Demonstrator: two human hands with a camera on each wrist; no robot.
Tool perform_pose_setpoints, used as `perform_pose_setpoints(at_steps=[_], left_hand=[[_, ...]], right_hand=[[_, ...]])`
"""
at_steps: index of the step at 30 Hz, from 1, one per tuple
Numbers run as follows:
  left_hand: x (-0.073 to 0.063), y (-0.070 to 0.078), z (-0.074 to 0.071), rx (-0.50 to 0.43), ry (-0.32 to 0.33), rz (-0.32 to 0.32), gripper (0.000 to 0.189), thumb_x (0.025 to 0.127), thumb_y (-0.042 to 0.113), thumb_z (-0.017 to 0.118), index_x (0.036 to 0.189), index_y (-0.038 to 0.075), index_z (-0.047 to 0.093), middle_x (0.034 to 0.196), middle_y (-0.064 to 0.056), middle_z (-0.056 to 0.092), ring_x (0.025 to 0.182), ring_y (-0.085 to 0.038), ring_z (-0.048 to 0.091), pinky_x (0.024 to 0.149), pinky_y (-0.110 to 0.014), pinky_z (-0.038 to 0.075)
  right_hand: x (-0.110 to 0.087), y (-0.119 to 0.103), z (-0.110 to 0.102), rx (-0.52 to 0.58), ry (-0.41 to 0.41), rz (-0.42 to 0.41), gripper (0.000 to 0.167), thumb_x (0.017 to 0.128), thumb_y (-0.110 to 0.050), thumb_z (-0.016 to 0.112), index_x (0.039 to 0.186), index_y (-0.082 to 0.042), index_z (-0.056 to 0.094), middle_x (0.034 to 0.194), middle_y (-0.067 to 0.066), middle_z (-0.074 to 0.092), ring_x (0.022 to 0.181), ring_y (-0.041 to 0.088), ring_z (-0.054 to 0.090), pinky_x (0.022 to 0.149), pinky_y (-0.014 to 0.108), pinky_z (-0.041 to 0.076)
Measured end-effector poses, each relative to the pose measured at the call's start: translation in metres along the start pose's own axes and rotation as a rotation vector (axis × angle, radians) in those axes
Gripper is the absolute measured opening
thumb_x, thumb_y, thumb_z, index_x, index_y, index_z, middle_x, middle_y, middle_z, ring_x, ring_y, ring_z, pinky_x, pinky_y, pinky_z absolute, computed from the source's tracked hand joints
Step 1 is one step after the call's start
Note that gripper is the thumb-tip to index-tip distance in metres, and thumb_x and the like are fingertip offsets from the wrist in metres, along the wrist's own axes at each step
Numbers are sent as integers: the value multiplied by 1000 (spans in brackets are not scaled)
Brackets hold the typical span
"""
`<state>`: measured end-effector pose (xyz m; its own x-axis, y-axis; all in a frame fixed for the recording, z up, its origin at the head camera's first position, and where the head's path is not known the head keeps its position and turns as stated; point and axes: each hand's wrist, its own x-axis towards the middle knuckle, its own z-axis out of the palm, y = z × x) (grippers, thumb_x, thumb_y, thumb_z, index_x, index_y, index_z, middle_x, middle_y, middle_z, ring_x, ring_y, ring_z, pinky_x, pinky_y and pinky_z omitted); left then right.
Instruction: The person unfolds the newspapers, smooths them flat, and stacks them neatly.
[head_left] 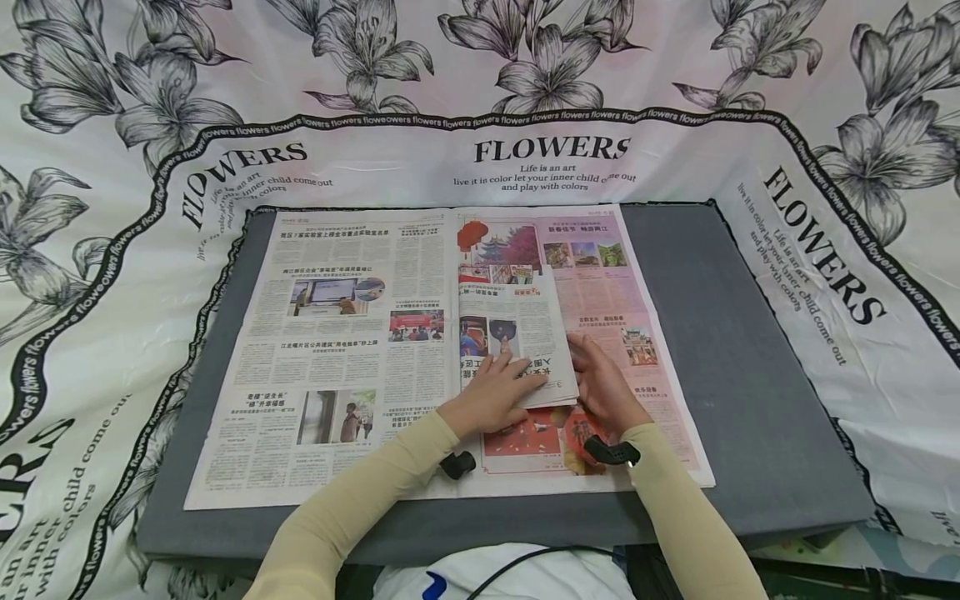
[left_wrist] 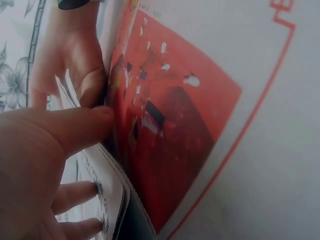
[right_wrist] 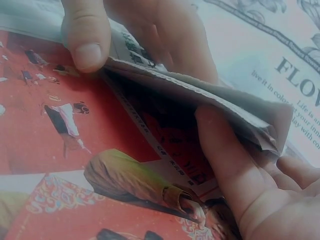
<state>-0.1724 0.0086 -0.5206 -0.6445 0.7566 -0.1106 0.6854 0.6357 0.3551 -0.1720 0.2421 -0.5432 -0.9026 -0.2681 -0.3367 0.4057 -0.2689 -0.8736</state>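
A small folded newspaper (head_left: 521, 333), several layers thick, lies on the right page of a spread-out newspaper (head_left: 337, 250). My left hand (head_left: 495, 387) rests on its lower part with fingers extended, thumb at the near edge. In the right wrist view, the left thumb (right_wrist: 90, 50) lies by the fold's end, over the red printed picture. My right hand (head_left: 603, 383) is at the folded newspaper's right edge. Its thumb (right_wrist: 225, 160) reaches under the raised near edge, and the other fingers stand by the corner, partly hidden. The layered edge (left_wrist: 117, 185) shows a dark gap beneath.
The spread newspaper lies on a grey board (head_left: 750, 375) with a dark border. Around it is a white cloth (head_left: 397, 167) printed with flowers and lettering. Dark bands (head_left: 611, 451) sit on both wrists. A dark cable (head_left: 525, 554) crosses the person's lap.
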Motion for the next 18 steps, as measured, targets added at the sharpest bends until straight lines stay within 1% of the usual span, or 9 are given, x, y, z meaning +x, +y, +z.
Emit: perform_pose_setpoints(at_steps=[5, 9, 16, 18], left_hand=[[0, -2, 0, -13, 12, 26, 57, 99, 35, 67, 152, 26, 49, 158, -11, 45, 150, -44, 35, 121, -62, 30], [2, -2, -1, -33, 13, 39, 55, 99, 31, 67, 151, 27, 50, 157, -9, 47, 149, -42, 37, 121, -63, 29], [4, -3, -4, -26, 3, 83, 47, 102, 25, 61, 148, 25, 53, 151, -3, 53, 140, -29, 47, 120, -60, 31], [4, -4, -5, -28, -7, 92, 45, 104, 24, 58, 149, 24, 53, 151, -2, 53, 139, -27, 48, 120, -59, 32]], right_hand=[[1, 1, -1, -15, 2, 0, 69, 111, -51, 17, 165, -10, 7, 166, 29, 19, 104, 8, 70, 83, 30, 61], [2, 3, -3, -29, -3, -11, 68, 111, -51, 18, 165, -10, 10, 166, 29, 20, 106, 7, 69, 85, 28, 60], [1, 4, -2, -16, -4, -19, 66, 112, -48, 18, 164, -8, 16, 164, 30, 22, 111, 9, 69, 88, 30, 60], [1, 3, -2, -22, -3, -23, 66, 112, -49, 18, 163, -7, 17, 164, 31, 24, 112, 10, 68, 89, 31, 60]])
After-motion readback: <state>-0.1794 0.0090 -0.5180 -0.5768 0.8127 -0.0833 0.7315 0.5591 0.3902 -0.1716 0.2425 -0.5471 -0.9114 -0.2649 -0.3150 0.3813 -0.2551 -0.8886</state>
